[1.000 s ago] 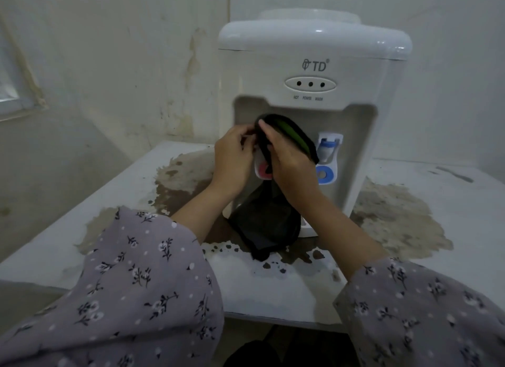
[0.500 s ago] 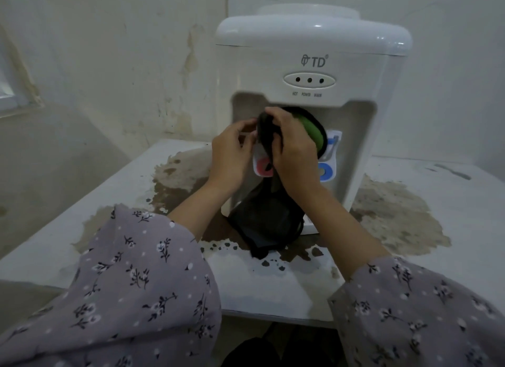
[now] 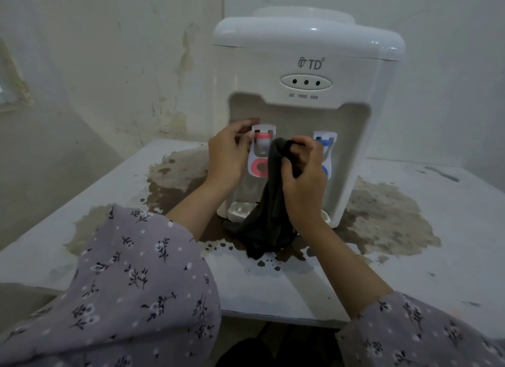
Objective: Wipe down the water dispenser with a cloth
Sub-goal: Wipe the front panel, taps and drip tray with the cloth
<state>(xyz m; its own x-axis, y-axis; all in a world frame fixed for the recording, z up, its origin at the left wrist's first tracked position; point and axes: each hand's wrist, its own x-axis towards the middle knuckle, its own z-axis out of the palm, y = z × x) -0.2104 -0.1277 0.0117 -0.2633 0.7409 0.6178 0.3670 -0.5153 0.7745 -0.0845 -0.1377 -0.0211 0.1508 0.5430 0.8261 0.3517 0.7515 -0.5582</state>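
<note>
Dangling from right hand [image 3: 303, 186]: cloth [image 3: 269, 219]

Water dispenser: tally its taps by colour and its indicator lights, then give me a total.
Red tap: 1
Blue tap: 1
Indicator lights: 3
Total: 5

The dispenser [image 3: 300, 44] is glossy white, with grey lettering and three dark dots on its panel. The pink tap [image 3: 263, 135] has a pink ring, the blue tap [image 3: 326, 142] a blue one. The cloth [image 3: 269, 219] is plain charcoal black. The sleeves [image 3: 131, 284] are lilac-grey, sprigged with dark flowers and white dots. The worktop [image 3: 451, 257] is off-white, blotched brown.
</note>
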